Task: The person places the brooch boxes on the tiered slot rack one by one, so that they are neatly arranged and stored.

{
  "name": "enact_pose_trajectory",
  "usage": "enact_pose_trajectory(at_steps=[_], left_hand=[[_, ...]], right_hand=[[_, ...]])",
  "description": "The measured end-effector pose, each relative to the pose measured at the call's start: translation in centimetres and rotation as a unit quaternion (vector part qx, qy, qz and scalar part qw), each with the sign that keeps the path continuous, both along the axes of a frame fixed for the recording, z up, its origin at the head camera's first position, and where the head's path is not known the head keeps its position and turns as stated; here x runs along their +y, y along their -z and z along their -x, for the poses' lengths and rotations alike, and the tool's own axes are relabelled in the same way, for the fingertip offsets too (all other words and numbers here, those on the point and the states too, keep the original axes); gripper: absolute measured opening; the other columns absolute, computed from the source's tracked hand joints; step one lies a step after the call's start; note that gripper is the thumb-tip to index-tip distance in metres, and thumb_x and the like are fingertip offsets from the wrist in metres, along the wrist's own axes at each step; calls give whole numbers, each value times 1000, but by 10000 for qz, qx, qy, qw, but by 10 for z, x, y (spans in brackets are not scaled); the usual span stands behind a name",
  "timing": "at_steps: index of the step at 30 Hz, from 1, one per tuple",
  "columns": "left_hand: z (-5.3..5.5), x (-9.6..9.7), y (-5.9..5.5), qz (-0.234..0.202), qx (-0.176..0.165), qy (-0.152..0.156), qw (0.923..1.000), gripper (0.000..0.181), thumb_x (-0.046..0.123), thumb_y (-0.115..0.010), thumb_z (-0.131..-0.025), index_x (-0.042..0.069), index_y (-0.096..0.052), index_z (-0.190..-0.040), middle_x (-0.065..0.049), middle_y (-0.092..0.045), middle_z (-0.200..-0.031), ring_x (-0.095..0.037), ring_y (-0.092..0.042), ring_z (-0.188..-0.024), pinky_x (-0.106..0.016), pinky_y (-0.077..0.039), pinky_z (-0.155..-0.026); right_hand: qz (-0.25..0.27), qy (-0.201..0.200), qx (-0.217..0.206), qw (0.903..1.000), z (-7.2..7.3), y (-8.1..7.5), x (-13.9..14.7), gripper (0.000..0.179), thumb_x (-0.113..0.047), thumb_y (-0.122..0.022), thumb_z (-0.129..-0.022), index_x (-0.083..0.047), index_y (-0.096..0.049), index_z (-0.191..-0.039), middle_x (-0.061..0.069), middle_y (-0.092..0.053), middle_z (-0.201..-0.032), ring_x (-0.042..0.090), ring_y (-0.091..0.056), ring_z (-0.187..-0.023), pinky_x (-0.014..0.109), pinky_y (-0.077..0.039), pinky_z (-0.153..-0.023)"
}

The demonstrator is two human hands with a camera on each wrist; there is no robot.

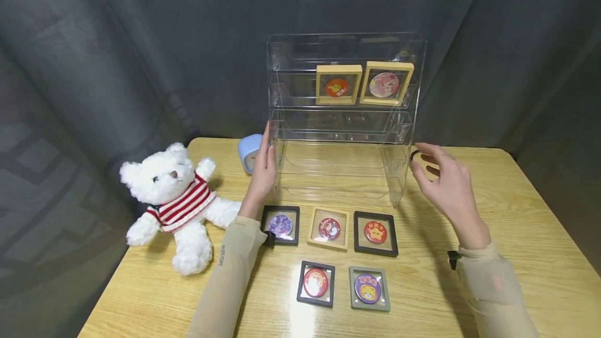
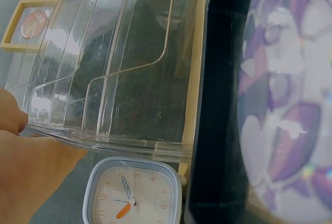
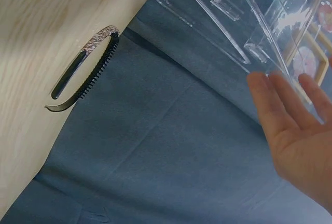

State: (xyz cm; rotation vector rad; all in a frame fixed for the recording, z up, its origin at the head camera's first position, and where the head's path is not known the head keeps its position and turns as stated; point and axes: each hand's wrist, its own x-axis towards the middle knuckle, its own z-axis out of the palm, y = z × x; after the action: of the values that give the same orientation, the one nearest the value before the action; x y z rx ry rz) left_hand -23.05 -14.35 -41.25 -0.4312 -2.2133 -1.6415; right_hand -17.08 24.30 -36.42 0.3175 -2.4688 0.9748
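Clear tiered rack [image 1: 338, 135], upright on table [image 1: 432, 286].
Your left hand [image 1: 264, 171] touches its left side; your right hand [image 1: 446, 181] is just beside the right. Two yellow frames [image 1: 339, 69] stand on an upper tier.

Seven square frames [image 1: 339, 69] are counted, three yellow, three black and one grey-green, and one round badge [image 1: 375, 232] is held in each. One clear tiered rack [image 1: 338, 135], one white teddy bear [image 1: 180, 205], one analogue clock [image 2: 150, 198], one hairband [image 3: 101, 63] and one table [image 1: 526, 223] are seen.
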Motion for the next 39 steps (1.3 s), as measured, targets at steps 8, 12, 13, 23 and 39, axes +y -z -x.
enact_pose_trajectory(at_steps=[8,12,13,23,39], left_hand=[[0,0,1,4,-52,-28,10000,58,3,-28,-117,5,-12,-172,-12,-12,-178,-29,-17,-162,-39,-17,-131],[0,1,1,-40,-32,8,10000,57,4,-28,-117,4,-13,-172,-12,-12,-178,-31,-16,-162,-41,-17,-131],[0,1,1,-42,-24,11,10000,57,4,-28,-117,4,-13,-172,-13,-13,-178,-31,-16,-162,-41,-17,-131],[-1,0,1,-28,-84,53,9999,59,5,-28,-117,8,-10,-173,-11,-11,-179,-28,-15,-162,-38,-16,-131],[-3,1,-2,4,-110,-32,9999,58,3,-28,-117,5,-11,-172,-12,-12,-178,-31,-17,-161,-38,-17,-131]], right_hand=[[-144,-328,-251,9990,-7,11,5,40,-11,-69,-100,3,-64,-137,26,-68,-133,50,-68,-115,8,-51,-92],[-277,-532,-487,9970,-12,17,7,45,-11,-71,-100,2,-61,-142,28,-66,-135,50,-67,-117,51,-57,-100],[-281,-589,-550,9964,-14,19,7,46,-11,-72,-100,2,-60,-143,28,-66,-136,50,-66,-118,61,-54,-98],[-301,-878,-693,9933,-22,30,8,43,-9,-76,-98,4,-64,-138,28,-66,-135,50,-66,-118,62,-56,-96],[-733,-1298,-1317,9800,-30,30,11,43,-18,-82,-97,-1,-69,-135,26,-67,-133,48,-73,-105,58,-63,-86]])
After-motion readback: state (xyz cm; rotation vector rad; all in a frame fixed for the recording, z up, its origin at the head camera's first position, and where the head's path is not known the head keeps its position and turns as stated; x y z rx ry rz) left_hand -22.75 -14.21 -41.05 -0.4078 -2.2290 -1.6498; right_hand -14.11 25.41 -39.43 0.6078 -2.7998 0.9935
